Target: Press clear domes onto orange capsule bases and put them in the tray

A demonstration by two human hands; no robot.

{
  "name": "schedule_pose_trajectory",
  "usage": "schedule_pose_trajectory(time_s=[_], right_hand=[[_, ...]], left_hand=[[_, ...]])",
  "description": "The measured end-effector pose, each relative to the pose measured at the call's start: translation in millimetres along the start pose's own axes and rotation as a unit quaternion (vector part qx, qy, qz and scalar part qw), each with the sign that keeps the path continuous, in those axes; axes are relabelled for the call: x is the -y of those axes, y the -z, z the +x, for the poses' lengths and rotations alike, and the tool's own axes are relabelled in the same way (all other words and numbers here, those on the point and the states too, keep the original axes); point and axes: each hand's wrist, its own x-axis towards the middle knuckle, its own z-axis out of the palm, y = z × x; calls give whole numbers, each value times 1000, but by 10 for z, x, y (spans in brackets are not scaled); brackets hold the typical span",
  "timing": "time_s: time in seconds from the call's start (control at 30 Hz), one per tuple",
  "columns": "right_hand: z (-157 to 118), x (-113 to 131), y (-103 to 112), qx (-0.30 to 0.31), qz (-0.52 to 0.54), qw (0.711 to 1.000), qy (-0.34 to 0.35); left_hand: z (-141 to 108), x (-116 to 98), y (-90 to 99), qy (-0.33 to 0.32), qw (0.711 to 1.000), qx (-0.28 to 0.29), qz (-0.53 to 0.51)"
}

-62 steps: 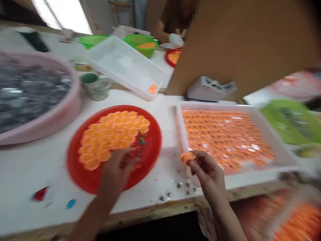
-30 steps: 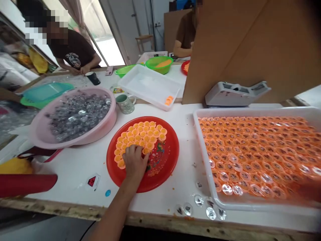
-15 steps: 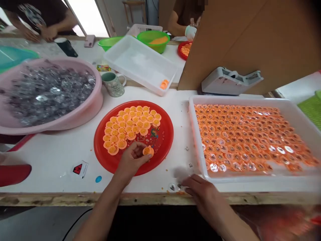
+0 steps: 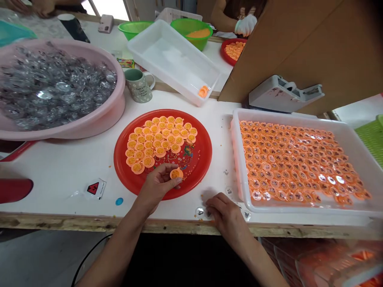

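Between the thumb and fingers of my left hand (image 4: 160, 181) is a small round orange plastic cup (image 4: 176, 173) with yellow bits inside, held over the front of the red tray (image 4: 200, 171). Many similar orange cups (image 4: 160, 150) lie in rows on the tray's left and back. My right hand (image 4: 226, 211) rests low near the table's front edge, fingertips pinched together; what they grip, if anything, is hidden. A clear round cap (image 4: 199, 211) with a dark mark lies just left of those fingertips. Another clear cap (image 4: 229, 190) lies beyond them.
At the right, a white plastic bin (image 4: 239, 159) holds rows of capped orange pieces. A pink basin (image 4: 118, 107) full of clear pieces stands left, beside a mug (image 4: 139, 85). Behind are a tilted white bin (image 4: 167, 52), a tape dispenser (image 4: 284, 95) and a co-worker's gloved hand (image 4: 247, 26).
My right hand has shifted a little left and its blur has gone; its fingertips are now beside the clear cap. My left hand keeps the orange cup over the tray. The view has tilted down.
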Motion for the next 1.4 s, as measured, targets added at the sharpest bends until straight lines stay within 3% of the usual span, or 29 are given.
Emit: schedule_pose_trajectory(time_s=[0.1, 0.23, 0.37, 0.47, 0.57, 0.73, 0.87, 1.07, 1.4], right_hand=[[0, 104, -40, 64, -17, 998, 9], [16, 132, -107, 71, -15, 997, 3], [39, 80, -103, 82, 66, 994, -10], [121, 96, -13, 48, 175, 982, -55], [267, 188, 125, -11, 286, 952, -111], [452, 310, 234, -46, 409, 907, -91], [461, 294, 184, -18, 430, 899, -85], [451, 286, 142, -31, 480, 872, -86], [498, 234, 97, -54, 472, 875, -93]], left_hand=[[-27, 1, -10, 21, 999, 6, -24], [-43, 14, -36, 27, 998, 29, -46], [-37, 44, -32, 43, 989, 63, -126], [-49, 33, -44, 51, 983, 66, -161], [-89, -22, -101, 54, 983, 69, -164], [-148, -58, -212, 63, 976, 89, -187], [-130, -6, -220, 66, 977, 78, -188], [-102, -20, -188, 58, 980, 69, -178], [-93, 27, -221, 71, 972, 91, -206]])
